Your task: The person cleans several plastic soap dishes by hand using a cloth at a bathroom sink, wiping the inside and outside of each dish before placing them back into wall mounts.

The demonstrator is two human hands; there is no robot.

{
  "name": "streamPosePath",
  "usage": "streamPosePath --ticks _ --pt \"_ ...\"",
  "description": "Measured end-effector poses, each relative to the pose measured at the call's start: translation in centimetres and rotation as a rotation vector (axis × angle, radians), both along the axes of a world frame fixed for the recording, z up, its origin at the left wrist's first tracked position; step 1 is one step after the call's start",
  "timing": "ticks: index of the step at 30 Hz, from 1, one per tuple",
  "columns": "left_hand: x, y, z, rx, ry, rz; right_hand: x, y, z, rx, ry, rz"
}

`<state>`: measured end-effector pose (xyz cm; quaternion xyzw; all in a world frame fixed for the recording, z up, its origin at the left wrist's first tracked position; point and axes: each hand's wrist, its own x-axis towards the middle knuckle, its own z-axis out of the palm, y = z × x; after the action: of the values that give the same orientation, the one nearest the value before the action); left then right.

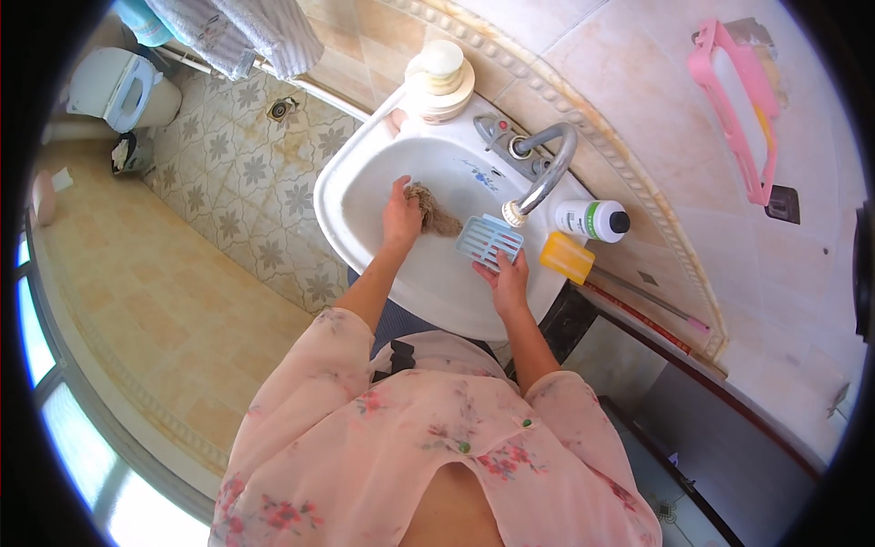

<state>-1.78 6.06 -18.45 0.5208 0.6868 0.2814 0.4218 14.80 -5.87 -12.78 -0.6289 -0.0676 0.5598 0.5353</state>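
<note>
Over the white washbasin point(431, 273), my left hand point(402, 215) grips a bunched brown mesh cloth point(432, 210), whose loose end reaches towards the basin's middle. My right hand point(504, 277) holds a light blue slotted soap dish point(489, 241) by its near edge, just below the spout of the chrome faucet point(562, 157). An orange-yellow bar of soap point(567, 258) lies on the basin's right rim, beside a white bottle with a black cap point(592, 221).
Stacked cream containers point(439, 82) stand on the basin's back left corner. A pink rack point(735, 109) hangs on the tiled wall at the right. Grey towels point(239, 34) hang at the upper left, near a toilet point(126, 89). A dark-edged counter point(711, 390) adjoins the basin.
</note>
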Motion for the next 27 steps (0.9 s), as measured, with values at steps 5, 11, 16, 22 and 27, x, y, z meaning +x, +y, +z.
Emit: streamPosePath --ticks 5,11,16,22,27 --pt "2.3 -2.5 1.5 -0.382 -0.312 -0.237 -2.0 1.6 -2.5 -0.069 0.112 -0.140" --pt "5.3 -7.4 6.3 0.030 -0.243 -0.445 -1.0 1.6 -5.5 0.190 0.498 -0.152" --pt "2.1 -5.1 2.0 0.453 0.050 -0.787 -2.0 1.6 -3.1 0.070 0.446 -0.233" --pt "0.3 -2.8 3.2 0.448 0.026 -0.486 -3.0 1.7 -2.1 0.000 0.399 -0.279" --pt "3.1 -7.1 6.6 0.431 -0.166 -0.519 -2.8 3.2 -2.3 0.105 0.575 -0.204"
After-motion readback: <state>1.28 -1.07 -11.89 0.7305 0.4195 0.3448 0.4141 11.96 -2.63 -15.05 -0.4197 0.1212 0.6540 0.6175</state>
